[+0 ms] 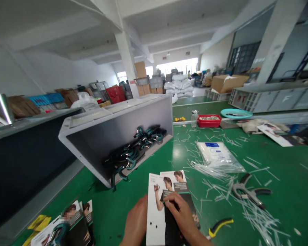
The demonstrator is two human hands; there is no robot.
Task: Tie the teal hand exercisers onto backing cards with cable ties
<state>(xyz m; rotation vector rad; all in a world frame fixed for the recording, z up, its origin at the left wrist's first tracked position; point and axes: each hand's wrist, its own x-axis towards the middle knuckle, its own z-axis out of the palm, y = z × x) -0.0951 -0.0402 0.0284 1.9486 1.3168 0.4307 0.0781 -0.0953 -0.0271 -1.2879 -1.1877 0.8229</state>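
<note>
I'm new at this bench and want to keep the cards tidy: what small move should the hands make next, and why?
Probably slide the front card off the second card. The two overlap, the second showing past the front one's right side; the left hand is at the front card's left edge, and the right hand lies over its printed face.

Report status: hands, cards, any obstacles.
Left hand at left edge of front card, fingertips hidden. Right hand over its front. Second card partly behind. Yellow-handled tool near right hand.
</note>
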